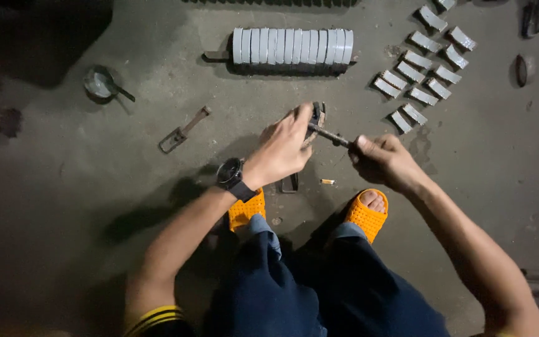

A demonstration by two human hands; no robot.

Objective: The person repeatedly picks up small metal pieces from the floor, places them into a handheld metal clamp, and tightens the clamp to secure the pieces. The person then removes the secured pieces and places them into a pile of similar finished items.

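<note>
A dark, stained concrete floor (63,187) is filling the whole view, dim at the left edge. A small metal pan (100,82) is lying at the left, and a flat metal clamp (183,130) is resting nearer the middle. A row of grey curved pads (292,46) is standing on edge at the top. Below it, the left hand (285,150), watch on wrist, is closing around a curved metal shoe (317,118), while the right hand (383,161) is gripping a metal rod (330,135) pressed against it. Orange sandals (365,216) are planted beneath. Loose grey lining pieces (423,68) are lying scattered to the right.
</note>
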